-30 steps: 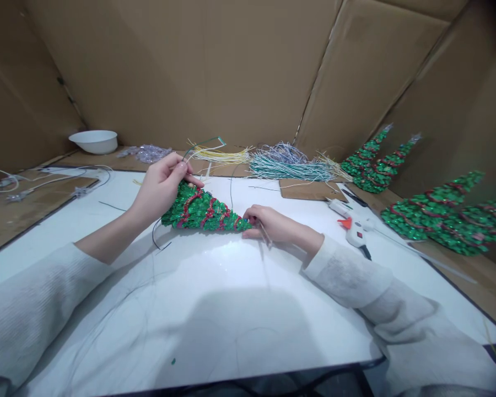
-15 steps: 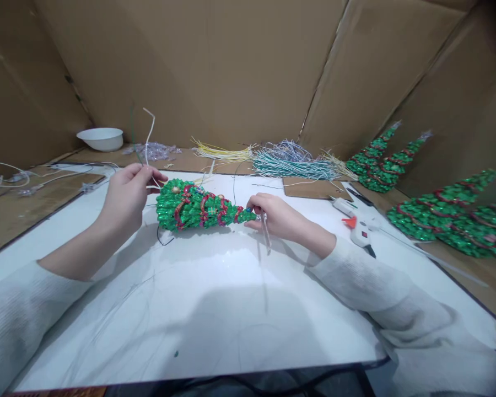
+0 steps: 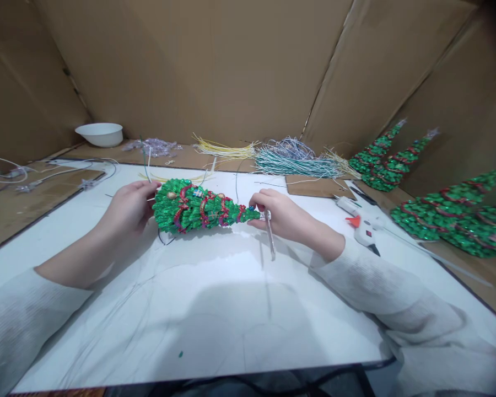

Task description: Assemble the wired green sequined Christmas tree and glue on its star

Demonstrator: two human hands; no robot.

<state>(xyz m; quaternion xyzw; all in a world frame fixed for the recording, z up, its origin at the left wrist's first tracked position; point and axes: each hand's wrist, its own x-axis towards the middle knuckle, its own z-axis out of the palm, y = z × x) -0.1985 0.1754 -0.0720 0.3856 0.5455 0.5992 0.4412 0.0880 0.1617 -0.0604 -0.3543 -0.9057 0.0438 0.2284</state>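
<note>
A small green glittery Christmas tree [image 3: 202, 208], wound with red garland and dotted with beads, lies on its side over the white tabletop. At its wide base my left hand [image 3: 128, 210] is closed, its fingertips partly hidden behind the base. A white wire [image 3: 149, 164] and a dark green one rise beside those fingers. My right hand [image 3: 283, 216] pinches the narrow tip, where a bit of something clear shows. From under the right fingers a slim, shiny stick [image 3: 271, 242] hangs toward the table; its kind is unclear.
A white glue gun [image 3: 364, 231] with an orange trigger lies on the right, near several finished trees [image 3: 446, 204]. Along the back are bundles of yellow wires [image 3: 227, 149] and green wires [image 3: 293, 164], clear plastic pieces [image 3: 155, 147] and a white bowl [image 3: 101, 134]. Cardboard walls [image 3: 198, 66] enclose the table.
My left hand has moved down and closer against the tree's base. The wires by it now stand lower and more upright. My right hand stays at the tip.
</note>
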